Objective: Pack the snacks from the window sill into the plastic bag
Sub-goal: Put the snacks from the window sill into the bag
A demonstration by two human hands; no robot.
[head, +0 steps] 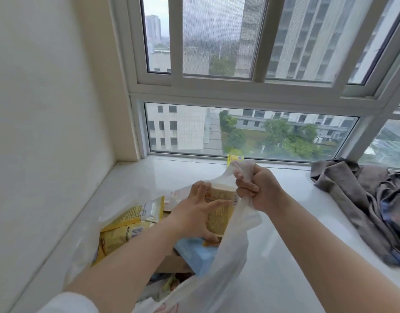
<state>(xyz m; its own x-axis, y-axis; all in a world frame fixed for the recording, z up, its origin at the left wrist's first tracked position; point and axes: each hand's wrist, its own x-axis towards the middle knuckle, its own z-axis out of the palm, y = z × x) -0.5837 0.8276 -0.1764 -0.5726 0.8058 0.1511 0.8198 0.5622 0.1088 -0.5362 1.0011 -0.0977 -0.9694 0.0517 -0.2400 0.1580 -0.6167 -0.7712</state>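
Note:
A translucent white plastic bag [226,263] stands open on the white window sill [284,256]. My right hand [258,188] grips its bunched handle and holds it up. My left hand [199,213] reaches into the bag's mouth, its spread fingers holding a tan and yellow snack packet [219,213]. Below that packet lies a light blue pack [196,254]. Yellow snack packets [124,227] lie inside the bag's left side. A small yellow wrapper [234,158] peeks out behind the raised handle, near the window.
A pile of grey-brown clothing [361,204] with a dark strap lies on the sill at the right. The cream wall [47,132] closes the left side. The window frame [239,96] runs along the back.

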